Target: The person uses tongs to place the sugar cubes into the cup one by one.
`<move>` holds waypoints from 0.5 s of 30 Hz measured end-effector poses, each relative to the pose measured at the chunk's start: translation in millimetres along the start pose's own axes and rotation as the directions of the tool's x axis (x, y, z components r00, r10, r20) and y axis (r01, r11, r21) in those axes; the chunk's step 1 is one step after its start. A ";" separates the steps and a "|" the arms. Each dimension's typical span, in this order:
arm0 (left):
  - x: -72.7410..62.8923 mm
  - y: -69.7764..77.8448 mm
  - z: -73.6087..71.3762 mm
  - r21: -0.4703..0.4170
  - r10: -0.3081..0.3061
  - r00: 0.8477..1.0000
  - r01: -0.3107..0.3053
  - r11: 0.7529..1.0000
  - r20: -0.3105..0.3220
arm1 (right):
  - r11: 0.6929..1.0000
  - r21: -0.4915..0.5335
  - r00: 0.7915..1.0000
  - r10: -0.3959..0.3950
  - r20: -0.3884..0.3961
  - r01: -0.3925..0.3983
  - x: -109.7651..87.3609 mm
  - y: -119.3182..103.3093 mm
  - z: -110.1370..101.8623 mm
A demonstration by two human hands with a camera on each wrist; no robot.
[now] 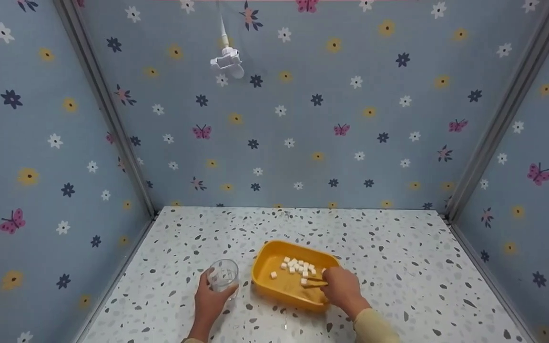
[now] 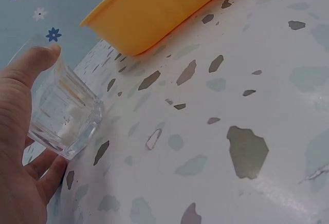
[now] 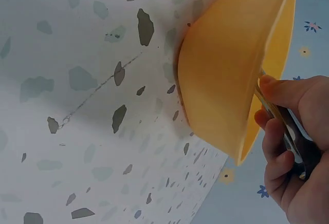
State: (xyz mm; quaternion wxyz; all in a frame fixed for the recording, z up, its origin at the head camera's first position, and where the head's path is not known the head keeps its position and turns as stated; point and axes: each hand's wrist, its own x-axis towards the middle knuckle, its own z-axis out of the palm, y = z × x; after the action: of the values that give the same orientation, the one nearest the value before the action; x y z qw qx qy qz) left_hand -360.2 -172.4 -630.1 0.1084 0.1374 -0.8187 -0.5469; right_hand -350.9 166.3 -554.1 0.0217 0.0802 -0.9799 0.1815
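Note:
My left hand (image 1: 209, 299) grips a clear drinking glass (image 1: 223, 275) that stands on the table left of the yellow plastic tub (image 1: 281, 296). A few white cubes (image 2: 69, 129) lie at the bottom of the glass in the left wrist view. Over the tub's right side, my right hand (image 1: 342, 287) holds small metal tongs (image 3: 295, 139). Their two prongs point left into the tub, with the tips at a white cube (image 1: 304, 281). Several more white cubes (image 1: 295, 265) lie grouped on the tub's floor, and a single cube (image 1: 273, 275) sits apart to the left.
The speckled white table (image 1: 398, 267) is enclosed by flower-patterned walls (image 1: 303, 105) with grey corner posts (image 1: 493, 109). A white bracket (image 1: 228, 62) hangs at the upper back. The tub's raised rim lies between the glass and the cubes.

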 end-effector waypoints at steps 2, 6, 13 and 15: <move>-0.4 0.5 0.7 -0.002 0.000 1.000 0.000 1.000 0.000 | 1.000 0.002 1.000 0.023 0.008 -0.023 1.9 2.0 3.0; -0.3 -0.1 1.8 0.000 -0.001 1.000 0.001 1.000 -0.007 | 0.999 0.018 0.999 0.043 0.029 -0.043 5.7 3.5 7.6; 1.7 -1.3 2.0 0.006 -0.009 1.000 0.009 1.000 -0.015 | 0.998 0.039 0.999 0.043 0.027 -0.044 11.4 0.7 9.8; 2.7 -2.2 1.0 0.007 -0.009 1.000 0.009 1.000 -0.017 | 0.998 0.045 0.999 0.042 0.033 -0.044 12.0 -0.8 9.9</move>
State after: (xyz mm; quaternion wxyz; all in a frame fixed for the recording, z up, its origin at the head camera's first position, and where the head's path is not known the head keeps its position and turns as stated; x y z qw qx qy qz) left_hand -362.8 -173.3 -632.5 0.1122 0.1461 -0.8189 -0.5435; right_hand -362.8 160.2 -562.1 0.0002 0.0626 -0.9772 0.2029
